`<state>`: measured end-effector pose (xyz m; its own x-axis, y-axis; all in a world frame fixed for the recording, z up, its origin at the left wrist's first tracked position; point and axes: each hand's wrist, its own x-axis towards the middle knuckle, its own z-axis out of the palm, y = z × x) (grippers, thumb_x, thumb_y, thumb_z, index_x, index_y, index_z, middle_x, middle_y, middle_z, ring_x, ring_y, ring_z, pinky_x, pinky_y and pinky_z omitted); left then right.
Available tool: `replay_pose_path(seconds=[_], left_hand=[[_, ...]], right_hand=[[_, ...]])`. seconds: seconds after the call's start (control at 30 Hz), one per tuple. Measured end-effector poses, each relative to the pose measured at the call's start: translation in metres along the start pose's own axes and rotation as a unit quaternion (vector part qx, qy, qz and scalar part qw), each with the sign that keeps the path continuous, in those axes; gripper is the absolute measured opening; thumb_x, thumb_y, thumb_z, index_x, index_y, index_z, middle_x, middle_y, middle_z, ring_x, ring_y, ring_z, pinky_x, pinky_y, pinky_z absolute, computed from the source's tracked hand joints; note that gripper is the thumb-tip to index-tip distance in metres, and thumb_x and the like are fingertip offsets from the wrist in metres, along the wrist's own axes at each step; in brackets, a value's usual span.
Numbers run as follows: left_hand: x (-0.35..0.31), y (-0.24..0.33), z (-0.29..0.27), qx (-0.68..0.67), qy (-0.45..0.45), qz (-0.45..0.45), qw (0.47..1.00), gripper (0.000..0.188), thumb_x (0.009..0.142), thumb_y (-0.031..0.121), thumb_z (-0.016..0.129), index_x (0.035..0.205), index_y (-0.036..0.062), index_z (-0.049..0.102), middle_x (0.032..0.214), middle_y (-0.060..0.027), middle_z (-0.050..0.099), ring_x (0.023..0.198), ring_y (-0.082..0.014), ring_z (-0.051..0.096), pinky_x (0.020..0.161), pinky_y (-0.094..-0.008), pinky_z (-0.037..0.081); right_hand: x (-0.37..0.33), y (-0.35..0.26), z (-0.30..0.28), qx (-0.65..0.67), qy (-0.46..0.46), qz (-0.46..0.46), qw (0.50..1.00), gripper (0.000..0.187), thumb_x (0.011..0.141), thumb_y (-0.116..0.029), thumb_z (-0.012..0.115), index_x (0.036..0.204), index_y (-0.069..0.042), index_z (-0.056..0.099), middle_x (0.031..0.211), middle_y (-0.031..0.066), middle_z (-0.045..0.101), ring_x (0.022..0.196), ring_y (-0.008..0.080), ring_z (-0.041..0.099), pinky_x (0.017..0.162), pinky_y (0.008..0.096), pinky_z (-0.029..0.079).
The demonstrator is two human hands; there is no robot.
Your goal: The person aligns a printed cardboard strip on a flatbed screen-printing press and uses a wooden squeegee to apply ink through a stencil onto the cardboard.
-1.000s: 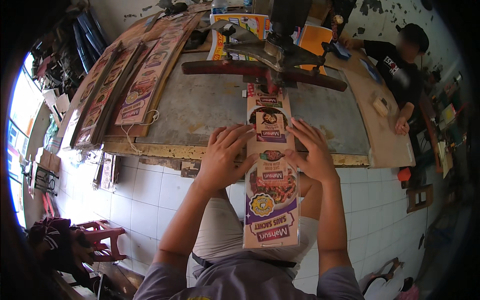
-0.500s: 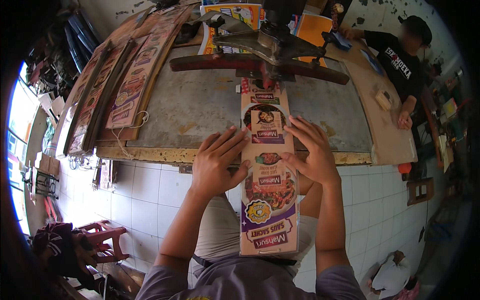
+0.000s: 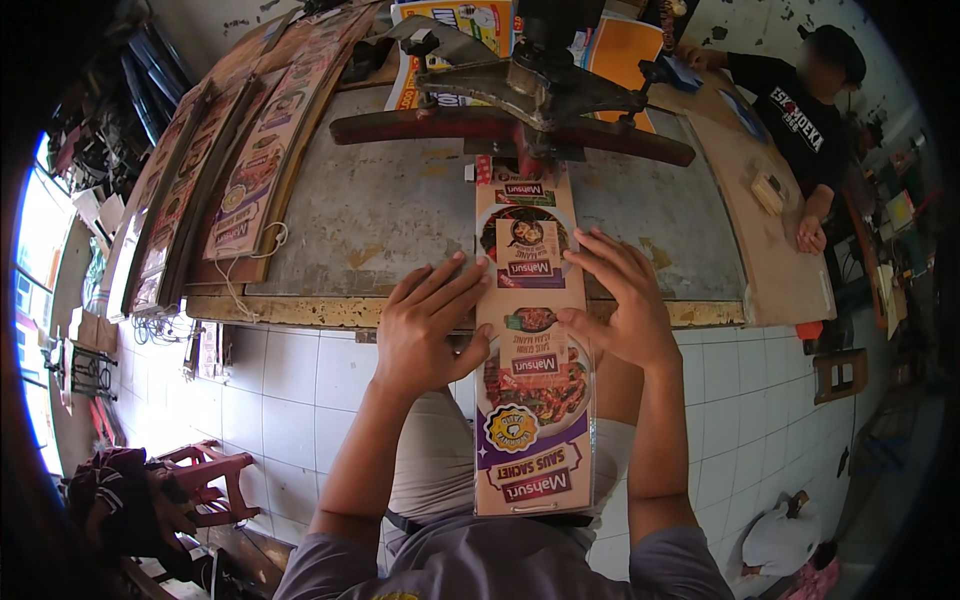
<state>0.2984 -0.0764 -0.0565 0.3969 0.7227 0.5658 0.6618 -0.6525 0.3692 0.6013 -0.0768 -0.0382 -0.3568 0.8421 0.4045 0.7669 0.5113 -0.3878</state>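
The left hand (image 3: 425, 325) is spreading open at nine o'clock, its fingertips and thumb resting along one edge of the long printed strip (image 3: 535, 310); the right hand (image 3: 628, 310), also uncurled, is touching the opposite edge at three o'clock. Neither is gripping. The strip is lying between them, reaching beneath the red-barred press (image 3: 420, 127) at twelve o'clock and overhanging the table (image 3: 380, 230) toward six. It is looking light, fairly stiff and slick-faced, probably creasing easily, so both long edges are offering the safest hold.
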Motion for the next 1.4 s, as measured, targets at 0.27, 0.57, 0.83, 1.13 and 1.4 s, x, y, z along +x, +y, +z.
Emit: replay_pose_path(seconds=[0.27,0.57,0.83,1.13,1.4], left_hand=[[-0.0002,0.0005,0.0000,0.001,-0.003,-0.005,1.000,0.045,0.083,0.025,0.076,0.125,0.0081,0.080,0.143,-0.0059,0.074,0.140,-0.0279,0.064,0.116,-0.0512,0.049],[-0.0015,-0.0030,-0.0014,0.013,-0.011,0.001,1.000,0.049,0.084,0.026,0.077,0.130,0.0101,0.077,0.146,-0.0044,0.071,0.140,-0.0261,0.064,0.116,-0.0494,0.049],[-0.0004,0.0004,-0.0009,-0.004,-0.002,-0.009,1.000,0.045,0.083,0.024,0.075,0.125,0.0078,0.079,0.143,-0.0064,0.074,0.139,-0.0292,0.065,0.116,-0.0515,0.049],[-0.0004,0.0015,-0.0007,-0.003,-0.005,-0.007,1.000,0.047,0.083,0.024,0.076,0.128,0.0081,0.079,0.144,-0.0062,0.073,0.140,-0.0291,0.064,0.116,-0.0510,0.049],[-0.0042,0.0034,0.0011,0.020,-0.002,0.008,1.000,0.047,0.087,0.015,0.069,0.133,0.0083,0.075,0.148,-0.0076,0.070,0.141,-0.0303,0.063,0.117,-0.0518,0.048]], right_hand=[[-0.0014,0.0021,0.0027,-0.002,0.005,0.004,1.000,0.072,0.083,-0.053,0.089,0.139,-0.010,0.072,0.158,0.0103,0.059,0.152,0.0299,0.050,0.126,0.0555,0.034],[-0.0004,0.0011,0.0024,-0.011,0.008,-0.014,1.000,0.074,0.084,-0.056,0.088,0.139,-0.010,0.072,0.157,0.0118,0.060,0.152,0.0308,0.050,0.126,0.0543,0.034],[-0.0008,-0.0008,0.0034,-0.006,0.006,-0.005,1.000,0.072,0.085,-0.055,0.087,0.140,-0.010,0.072,0.159,0.0108,0.058,0.152,0.0296,0.049,0.126,0.0537,0.034],[-0.0016,-0.0007,0.0026,-0.007,0.003,0.003,1.000,0.073,0.085,-0.055,0.087,0.141,-0.011,0.071,0.160,0.0101,0.058,0.153,0.0289,0.048,0.127,0.0541,0.033],[-0.0016,-0.0009,0.0018,-0.008,0.000,0.001,1.000,0.072,0.086,-0.051,0.088,0.142,-0.011,0.070,0.161,0.0100,0.057,0.154,0.0288,0.048,0.127,0.0537,0.033]])
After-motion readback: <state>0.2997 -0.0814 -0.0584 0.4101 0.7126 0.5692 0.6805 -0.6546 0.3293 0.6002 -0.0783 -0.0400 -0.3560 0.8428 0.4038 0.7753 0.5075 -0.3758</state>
